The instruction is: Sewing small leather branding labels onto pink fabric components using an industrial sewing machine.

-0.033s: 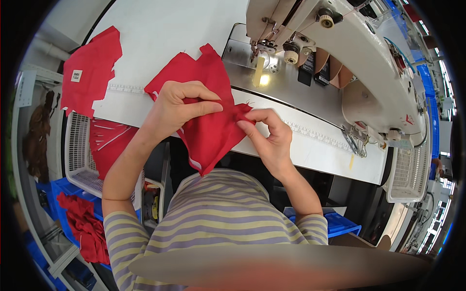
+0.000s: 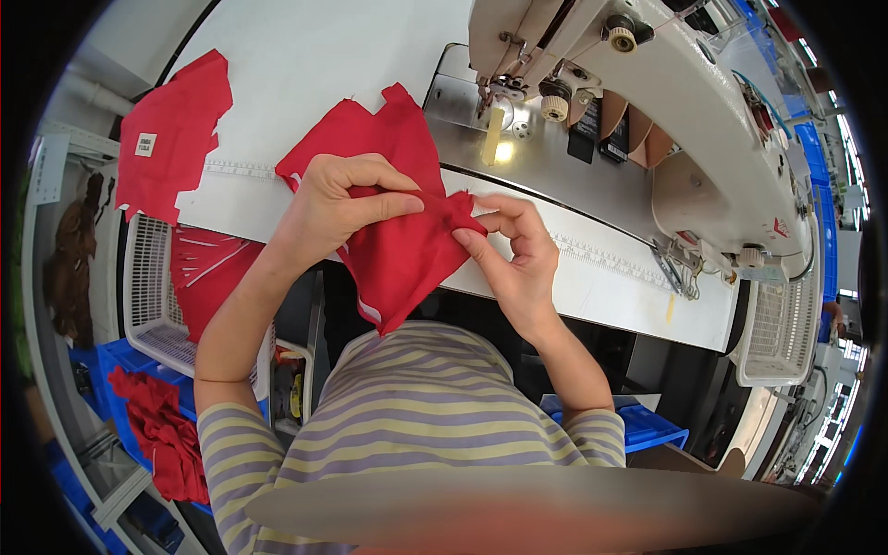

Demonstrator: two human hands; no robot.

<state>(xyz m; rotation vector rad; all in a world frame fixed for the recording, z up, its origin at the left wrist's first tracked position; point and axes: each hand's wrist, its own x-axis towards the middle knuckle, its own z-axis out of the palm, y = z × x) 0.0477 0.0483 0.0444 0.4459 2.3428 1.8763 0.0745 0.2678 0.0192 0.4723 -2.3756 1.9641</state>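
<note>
Both hands hold a piece of red fabric [image 2: 379,139] over the front edge of the white table, left of the sewing machine [image 2: 638,83]. Thumb and forefinger of my left hand [image 2: 338,208] pinch the cloth near its middle. My right hand [image 2: 518,254] grips the frayed right corner between thumb and fingers. One part of the fabric lies on the tabletop, while a lower point with a white edge hangs toward my striped shirt. A second red fabric piece [image 2: 176,134] with a small white label lies at the table's left end.
A white basket [image 2: 153,277] with red cut pieces stands below the left table edge, beside a blue bin [image 2: 120,356] with crumpled red cloth [image 2: 162,435]. Thread snips [image 2: 668,268] lie on the right of the table. Another white basket [image 2: 777,333] is at far right.
The fingers of my right hand have shifted slightly at the fabric's corner, and the cloth there is folded differently. My left hand stays in place.
</note>
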